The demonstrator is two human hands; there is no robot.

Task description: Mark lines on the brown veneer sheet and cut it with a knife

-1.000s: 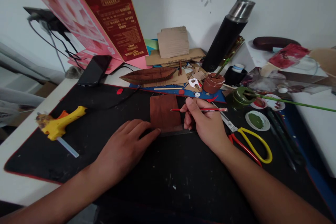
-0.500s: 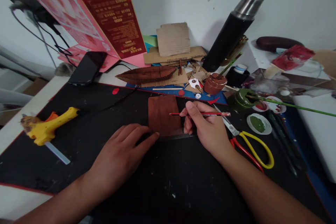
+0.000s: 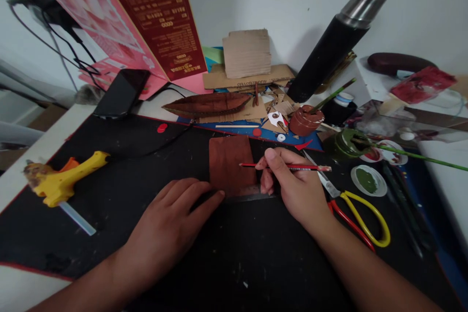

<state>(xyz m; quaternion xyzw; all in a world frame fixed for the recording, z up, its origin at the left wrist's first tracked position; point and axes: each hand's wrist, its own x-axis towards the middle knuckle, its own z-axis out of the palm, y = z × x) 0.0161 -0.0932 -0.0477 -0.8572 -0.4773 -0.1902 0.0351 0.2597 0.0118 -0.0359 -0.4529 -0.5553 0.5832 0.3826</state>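
A flat reddish-brown rectangular piece (image 3: 229, 163) lies on the black mat. Along its lower edge runs a clear strip that looks like a ruler (image 3: 252, 195). My left hand (image 3: 173, 214) rests palm down, fingers stretched out and thumb tip at the piece's lower left corner; what lies under the fingers is hidden. Between the thumb and fingers of my right hand (image 3: 292, 183) is a red and black pencil (image 3: 307, 167). Held nearly level, its tip points left over the right half of the piece; I cannot tell whether it touches.
A yellow glue gun (image 3: 69, 180) lies left, near a black phone (image 3: 122, 92). Behind the piece sit a brown boat-shaped object (image 3: 208, 105) and cardboard scraps. Scissors (image 3: 365, 214), a brown paint jar (image 3: 306, 121), a green paint jar (image 3: 343, 144) and a black thermos (image 3: 329, 53) are right.
The view has shifted slightly, so the table things on the right appear a little farther right and lower. Both hands keep nearly the same pose by the brown piece; the pencil is still held.
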